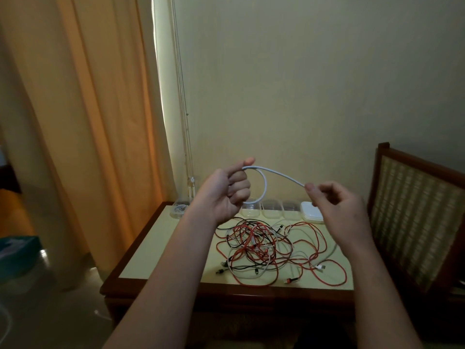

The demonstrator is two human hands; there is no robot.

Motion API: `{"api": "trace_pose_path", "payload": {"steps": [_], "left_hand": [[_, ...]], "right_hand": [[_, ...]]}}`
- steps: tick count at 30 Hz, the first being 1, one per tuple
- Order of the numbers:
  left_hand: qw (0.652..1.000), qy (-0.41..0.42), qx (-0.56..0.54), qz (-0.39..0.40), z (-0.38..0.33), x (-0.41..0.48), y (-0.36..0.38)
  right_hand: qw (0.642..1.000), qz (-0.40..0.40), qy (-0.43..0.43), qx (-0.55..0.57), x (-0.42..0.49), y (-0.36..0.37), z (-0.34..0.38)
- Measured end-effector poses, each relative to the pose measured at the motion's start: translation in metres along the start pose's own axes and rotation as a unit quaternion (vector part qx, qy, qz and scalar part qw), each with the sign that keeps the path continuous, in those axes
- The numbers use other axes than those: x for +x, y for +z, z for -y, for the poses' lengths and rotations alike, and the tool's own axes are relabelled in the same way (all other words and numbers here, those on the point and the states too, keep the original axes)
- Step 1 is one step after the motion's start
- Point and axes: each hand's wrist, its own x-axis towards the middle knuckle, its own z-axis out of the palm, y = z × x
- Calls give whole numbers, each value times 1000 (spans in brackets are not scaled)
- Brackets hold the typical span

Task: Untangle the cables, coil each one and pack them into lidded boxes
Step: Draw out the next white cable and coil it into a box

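Observation:
A white cable (264, 182) is held up above the table, bent into a loop. My left hand (229, 190) grips the coiled part, thumb on top. My right hand (334, 200) pinches the cable's free stretch between thumb and forefinger, a little to the right. Below them lies a tangle of red, white and black cables (271, 248) on the table (156, 253). Along the table's far edge stand clear plastic boxes (270, 210); the leftmost box (179, 209) holds a coiled white cable. A stack of white lids (312, 212) sits at the right end of the row.
A wooden chair with a woven back (415, 210) stands close on the table's right. An orange curtain (88, 122) hangs at the left, with blind cords (185, 122) beside it. A teal box (17, 253) lies on the floor at far left.

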Motion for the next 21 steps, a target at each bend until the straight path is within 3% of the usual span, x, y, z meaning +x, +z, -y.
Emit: {"api": "trace_pose_path", "payload": {"steps": [7, 10, 15, 18, 21], "left_hand": [[987, -3, -163, -1, -11, -2, -11], [984, 21, -174, -23, -9, 0, -12], [988, 142, -27, -46, -2, 2, -3], [962, 225, 146, -54, 4, -2, 5], [939, 240, 246, -32, 11, -4, 9]], "right_hand": [[999, -5, -2, -53, -4, -14, -23], [997, -5, -12, -74, -9, -9, -25], [989, 26, -71, -125, -13, 4, -19], [981, 44, -110, -156, -16, 11, -10], [975, 65, -127, -168, -18, 17, 3]]}}
